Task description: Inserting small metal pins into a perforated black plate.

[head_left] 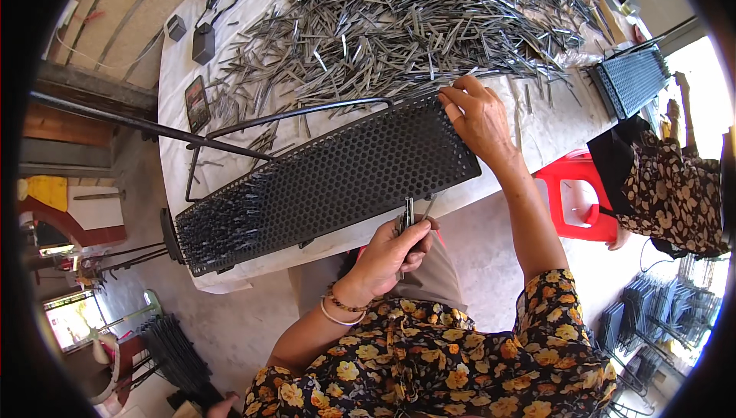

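A long black perforated metal rack [345, 165] lies slanted along the table's near edge. Thin dark metal strips [218, 226] stand packed in the holes at its left end. My left hand [395, 253] is closed around a small bundle of metal strips [409, 209], whose ends poke up just past the rack's near edge. At the rack's far right corner is my right hand [479, 115], fingers bent and closed. Its fingertips touch or hover over the corner, and anything pinched between them is hidden.
A big heap of loose metal strips [414, 23] covers the far table. Bent black rods [230, 146] rise over the rack. A phone [197, 104] lies left. Another rack [632, 77] sits at the right, by a red stool [579, 196] and another person's patterned clothing [675, 188].
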Demonstrator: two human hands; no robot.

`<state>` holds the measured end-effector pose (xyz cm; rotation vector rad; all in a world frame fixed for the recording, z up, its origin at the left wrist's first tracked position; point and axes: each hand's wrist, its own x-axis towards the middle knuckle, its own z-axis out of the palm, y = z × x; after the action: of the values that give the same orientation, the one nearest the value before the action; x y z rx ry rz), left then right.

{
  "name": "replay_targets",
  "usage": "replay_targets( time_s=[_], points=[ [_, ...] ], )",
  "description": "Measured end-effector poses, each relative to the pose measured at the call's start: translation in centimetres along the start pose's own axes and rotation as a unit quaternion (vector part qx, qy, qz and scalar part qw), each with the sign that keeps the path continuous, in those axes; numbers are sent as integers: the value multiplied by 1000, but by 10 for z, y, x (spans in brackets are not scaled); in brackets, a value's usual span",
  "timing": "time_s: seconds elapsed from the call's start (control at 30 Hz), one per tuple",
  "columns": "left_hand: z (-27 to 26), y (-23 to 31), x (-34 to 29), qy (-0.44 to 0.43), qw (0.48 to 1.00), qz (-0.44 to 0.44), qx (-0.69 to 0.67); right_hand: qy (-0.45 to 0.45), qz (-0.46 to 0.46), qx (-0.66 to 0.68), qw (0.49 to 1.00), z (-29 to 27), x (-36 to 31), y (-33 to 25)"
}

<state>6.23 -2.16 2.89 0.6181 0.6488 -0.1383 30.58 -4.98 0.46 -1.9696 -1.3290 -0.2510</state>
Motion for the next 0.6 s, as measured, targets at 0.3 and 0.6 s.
replay_targets(
  time_s=[0.3, 0.6],
  points=[
    [-1, 15, -13, 9, 998, 62, -25, -128, 147, 239, 951, -33, -16, -57],
    [-39, -3, -40, -9, 989, 137, -52, -242, 289, 444, 813, -16, -45, -127]
  ],
)
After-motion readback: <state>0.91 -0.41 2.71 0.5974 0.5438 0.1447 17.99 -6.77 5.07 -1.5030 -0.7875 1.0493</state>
